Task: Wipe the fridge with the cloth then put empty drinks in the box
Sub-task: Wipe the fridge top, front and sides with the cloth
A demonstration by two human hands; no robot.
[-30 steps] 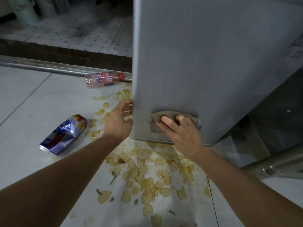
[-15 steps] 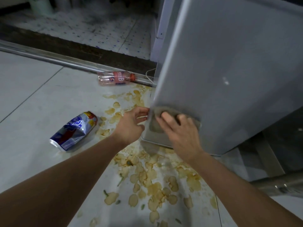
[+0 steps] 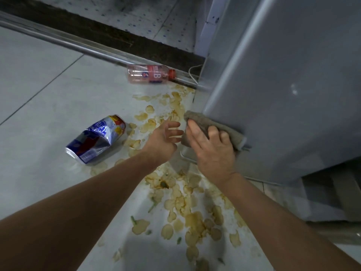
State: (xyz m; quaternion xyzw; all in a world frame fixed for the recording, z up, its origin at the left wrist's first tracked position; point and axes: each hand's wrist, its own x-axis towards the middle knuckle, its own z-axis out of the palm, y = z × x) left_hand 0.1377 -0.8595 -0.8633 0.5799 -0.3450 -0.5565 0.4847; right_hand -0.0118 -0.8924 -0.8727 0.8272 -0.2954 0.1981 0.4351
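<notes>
At centre frame the right hand (image 3: 212, 151) presses the cloth (image 3: 199, 119) on the fridge (image 3: 283, 85) lower corner; wiping step underway. Left hand (image 3: 163, 140) is open, empty. Next likely: grab can (image 3: 96, 139) at left, bottle (image 3: 150, 73) above; box unseen.

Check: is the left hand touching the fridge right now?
Apart. Head view shows the left hand open, floor visible between its fingers and the fridge.
</notes>
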